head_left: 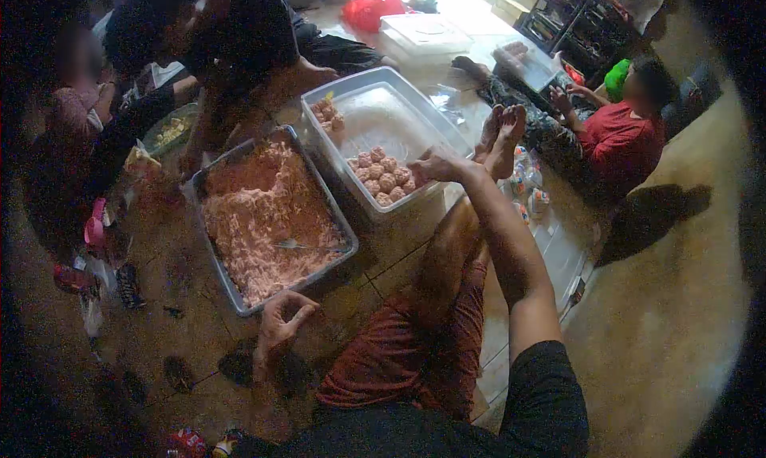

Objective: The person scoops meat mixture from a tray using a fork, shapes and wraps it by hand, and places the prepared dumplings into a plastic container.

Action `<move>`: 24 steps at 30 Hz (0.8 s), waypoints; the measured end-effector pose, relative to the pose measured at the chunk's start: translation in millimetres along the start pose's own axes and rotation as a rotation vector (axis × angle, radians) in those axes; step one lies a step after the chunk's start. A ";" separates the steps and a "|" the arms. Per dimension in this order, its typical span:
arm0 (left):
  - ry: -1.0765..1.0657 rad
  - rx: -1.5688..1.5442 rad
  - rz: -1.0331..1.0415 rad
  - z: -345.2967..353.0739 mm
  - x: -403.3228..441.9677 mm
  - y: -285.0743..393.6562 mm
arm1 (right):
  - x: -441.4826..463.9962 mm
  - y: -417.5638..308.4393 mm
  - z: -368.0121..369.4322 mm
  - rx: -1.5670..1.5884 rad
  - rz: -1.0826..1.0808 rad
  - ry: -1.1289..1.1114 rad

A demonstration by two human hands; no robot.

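Observation:
My right hand (440, 165) reaches over the near right corner of a clear plastic bin (383, 76). Its fingers curl down onto a pinkish ball at the edge of a cluster of balls (384, 175), and partly cover it. Loosely curled, my left hand (286, 318) hovers by the near edge of a grey tub (341, 219), with nothing visible between thumb and fingers. Shredded pinkish mixture (255, 211) fills much of that tub, and a fork or spoon (297, 244) lies on it. More mixture (327, 116) sits in the clear bin's far left corner.
A person in dark clothes (239, 35) leans in beyond the tub. Another in a red shirt (626, 135) sits at the right near a clear box (527, 63). A bowl (171, 129) stands at the left. Wrapped packs (528, 183) lie right of my legs.

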State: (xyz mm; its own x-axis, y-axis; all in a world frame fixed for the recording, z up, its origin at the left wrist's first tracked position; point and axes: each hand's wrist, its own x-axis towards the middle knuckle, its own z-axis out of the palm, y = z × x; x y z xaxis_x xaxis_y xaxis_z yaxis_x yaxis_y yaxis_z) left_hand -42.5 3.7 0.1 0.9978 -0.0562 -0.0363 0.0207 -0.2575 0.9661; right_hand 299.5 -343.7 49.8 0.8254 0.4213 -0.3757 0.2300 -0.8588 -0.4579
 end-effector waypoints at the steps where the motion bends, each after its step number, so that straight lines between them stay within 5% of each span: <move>1: -0.007 0.015 -0.057 0.8 -1.4 1.7 | -0.3 0.6 -0.8 0.035 0.002 -0.051; 2: -0.004 0.015 -0.055 2.3 -2.4 -1.9 | 0.9 8.2 3.3 0.034 -0.001 -0.050; 4: -0.031 0.074 -0.055 9.4 -2.2 -20.5 | 5.4 28.2 16.9 -0.043 -0.255 0.501; 6: -0.069 0.112 0.000 19.5 2.3 -44.1 | -5.2 0.2 11.8 -0.021 -0.313 0.646; 12: 0.032 0.316 0.075 74.7 -5.5 -111.4 | -40.4 -122.0 58.9 -0.113 -0.821 0.581; 13: 0.046 0.290 0.068 82.5 -7.6 -117.1 | -37.0 -136.6 75.8 -0.199 -0.639 0.311; 16: 0.054 0.213 0.049 98.7 -9.6 -130.1 | -13.2 -145.5 131.9 -0.017 -0.968 0.424; 20: 0.043 0.193 0.042 97.4 -8.2 -132.1 | 1.3 -163.6 180.0 -0.276 -0.615 0.158; 24: 0.033 0.338 0.047 89.3 -5.7 -125.6 | 57.9 -115.5 262.4 -0.146 -0.736 0.305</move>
State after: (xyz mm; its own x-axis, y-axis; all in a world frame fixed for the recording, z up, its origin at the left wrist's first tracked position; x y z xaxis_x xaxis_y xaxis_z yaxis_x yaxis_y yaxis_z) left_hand -56.4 -49.8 -143.9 0.9988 -0.0459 0.0194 -0.0419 -0.5609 0.8268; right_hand 185.5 -143.6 -130.5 0.5358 0.8132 0.2270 0.8165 -0.4306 -0.3846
